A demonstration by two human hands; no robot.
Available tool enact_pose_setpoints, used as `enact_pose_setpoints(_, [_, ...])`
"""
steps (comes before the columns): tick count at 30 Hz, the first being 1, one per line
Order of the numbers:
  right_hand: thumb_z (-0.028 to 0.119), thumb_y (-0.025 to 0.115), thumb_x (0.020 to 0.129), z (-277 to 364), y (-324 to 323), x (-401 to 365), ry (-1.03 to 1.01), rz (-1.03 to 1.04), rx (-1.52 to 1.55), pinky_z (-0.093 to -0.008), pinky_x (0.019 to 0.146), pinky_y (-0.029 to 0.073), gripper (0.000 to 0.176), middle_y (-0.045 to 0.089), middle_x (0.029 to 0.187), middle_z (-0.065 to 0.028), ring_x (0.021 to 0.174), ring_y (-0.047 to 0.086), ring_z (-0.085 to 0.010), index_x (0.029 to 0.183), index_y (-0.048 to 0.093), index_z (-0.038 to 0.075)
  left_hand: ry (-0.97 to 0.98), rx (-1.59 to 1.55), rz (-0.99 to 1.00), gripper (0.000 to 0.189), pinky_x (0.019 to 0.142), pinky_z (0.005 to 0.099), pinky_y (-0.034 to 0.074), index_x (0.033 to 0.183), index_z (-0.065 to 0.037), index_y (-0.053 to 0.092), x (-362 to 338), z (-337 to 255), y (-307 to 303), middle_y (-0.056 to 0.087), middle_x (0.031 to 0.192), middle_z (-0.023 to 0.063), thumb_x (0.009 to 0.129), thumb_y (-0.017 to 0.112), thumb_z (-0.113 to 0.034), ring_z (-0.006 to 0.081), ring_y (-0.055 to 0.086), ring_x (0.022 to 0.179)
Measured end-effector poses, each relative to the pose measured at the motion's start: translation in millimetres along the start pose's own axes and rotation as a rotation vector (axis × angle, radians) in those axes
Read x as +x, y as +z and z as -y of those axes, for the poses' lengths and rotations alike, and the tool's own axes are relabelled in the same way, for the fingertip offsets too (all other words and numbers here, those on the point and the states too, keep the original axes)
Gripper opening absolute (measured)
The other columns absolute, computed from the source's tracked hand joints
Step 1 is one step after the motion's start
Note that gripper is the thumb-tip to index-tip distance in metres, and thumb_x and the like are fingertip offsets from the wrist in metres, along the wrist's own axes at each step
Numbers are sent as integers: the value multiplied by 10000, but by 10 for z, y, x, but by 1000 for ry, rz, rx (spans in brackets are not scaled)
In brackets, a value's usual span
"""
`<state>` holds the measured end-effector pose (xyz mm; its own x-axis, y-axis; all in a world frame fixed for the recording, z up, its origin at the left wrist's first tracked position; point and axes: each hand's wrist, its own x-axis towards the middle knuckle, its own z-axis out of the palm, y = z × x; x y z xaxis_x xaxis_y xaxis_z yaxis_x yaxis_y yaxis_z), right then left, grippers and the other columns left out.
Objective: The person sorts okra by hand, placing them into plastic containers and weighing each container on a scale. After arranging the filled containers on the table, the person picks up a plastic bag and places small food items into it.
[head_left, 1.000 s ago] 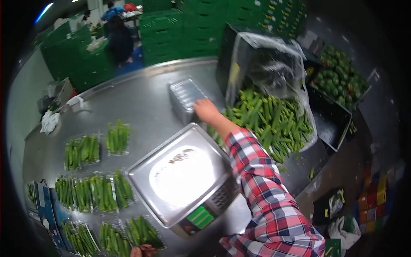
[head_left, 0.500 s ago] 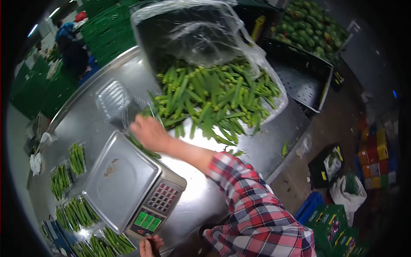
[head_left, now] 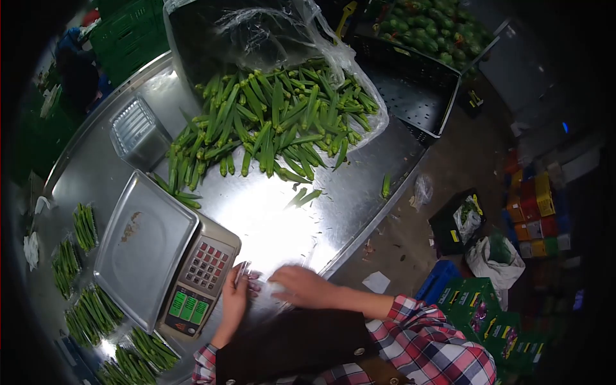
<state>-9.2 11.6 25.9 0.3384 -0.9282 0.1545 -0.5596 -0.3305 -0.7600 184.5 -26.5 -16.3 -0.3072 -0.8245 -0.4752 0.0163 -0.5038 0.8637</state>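
Hands (head_left: pixel 300 287) hold what seems clear plastic (head_left: pixel 260 296) near scale (head_left: pixel 204 266)

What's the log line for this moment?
left hand beside scale; right hand near left, blurred; grips unclear; display lit green; loose okra heaped

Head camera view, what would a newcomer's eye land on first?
Likely the big okra heap spilling out of clear plastic, upper middle. Next, the scale left of centre, its displays glowing green. Then perhaps the left hand and right hand, close together at lower middle.
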Motion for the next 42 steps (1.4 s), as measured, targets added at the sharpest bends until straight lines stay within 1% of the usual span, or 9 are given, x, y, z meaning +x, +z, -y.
enact_pose_setpoints(5, [149, 558, 814, -781, -758, 192, 539, -423, 63, -333, 614, 447, 157, 561, 783, -145, 664, 549, -240, 870, 552, 3, 4, 176, 215, 278, 555, 193, 441, 1148, -14, 500, 358, -13, -81, 614, 849, 62, 888, 474, -109, 69, 543, 622])
enact_pose_setpoints(7, [193, 540, 818, -1459, -973, 312, 456, -492, -178, -421, 672, 447, 183, 585, 851, -186, 768, 562, -374, 866, 535, 16, 13, 319, 214, 306, 654, 236, 467, 1127, -13, 516, 498, -42, 36, 608, 883, 89, 842, 550, -122, 149, 586, 720])
enact_pose_setpoints(11, [222, 552, 797, -1905, -1352, 655, 593, -277, -502, -444, 665, 455, 217, 603, 818, -189, 756, 584, -368, 834, 540, 8, 646, 1091, -215, 337, 833, 333, 429, 1064, -2, 545, 425, -380, 470, 558, 1001, 169, 750, 625, -94, 321, 542, 954])
enact_pose_setpoints(18, [204, 503, 821, -2400, -1694, 743, 340, 7, -441, -375, 593, 470, 205, 615, 685, -135, 634, 612, -258, 794, 566, 10, 221, 321, -161, 186, 799, 249, 438, 1012, 13, 575, 583, -345, 1578, 626, 958, 93, 849, 544, -71, 145, 591, 893])
enact_pose_setpoints(21, [203, 503, 836, -2061, -2105, 524, 430, -90, 366, -305, 561, 448, 218, 590, 633, -92, 574, 569, -171, 806, 576, 0, 74, -34, -54, 212, 824, 268, 454, 1050, 33, 550, 688, -353, 2056, 615, 981, 119, 885, 504, -92, 164, 585, 924])
enact_pose_setpoints(30, [180, 520, 871, -2039, -1948, -410, 436, 154, 546, -249, 551, 417, 163, 566, 662, -33, 590, 518, -87, 847, 564, 25, -336, -905, 82, 293, 900, 367, 426, 1119, 38, 440, 1261, -205, 2657, 535, 1118, 191, 911, 447, -168, 268, 508, 1078])
enact_pose_setpoints(32, [205, 549, 855, -2014, -1987, -399, 328, 409, 332, -296, 573, 441, 188, 578, 686, -88, 589, 554, -170, 848, 563, 17, -307, -904, -18, 224, 845, 376, 455, 1079, -9, 467, 1414, -112, 2620, 559, 1038, 160, 877, 482, -106, 247, 551, 973])
enact_pose_setpoints(35, [184, 544, 842, -2192, -2221, -71, 238, -47, -29, -377, 620, 452, 171, 543, 730, -166, 678, 555, -350, 852, 563, 14, -210, -748, -97, 198, 757, 367, 482, 1040, -51, 510, 1452, -238, 2571, 562, 885, 90, 842, 512, -49, 183, 566, 766])
enact_pose_setpoints(42, [47, 549, 711, -3100, -2428, 633, -67, 36, -577, -396, 620, 486, 233, 500, 989, -118, 754, 578, -307, 944, 545, 61, -284, -756, 106, 168, 555, 269, 363, 999, -41, 528, 1325, -361, 2637, 350, 552, -30, 844, 537, -106, 100, 355, 516])
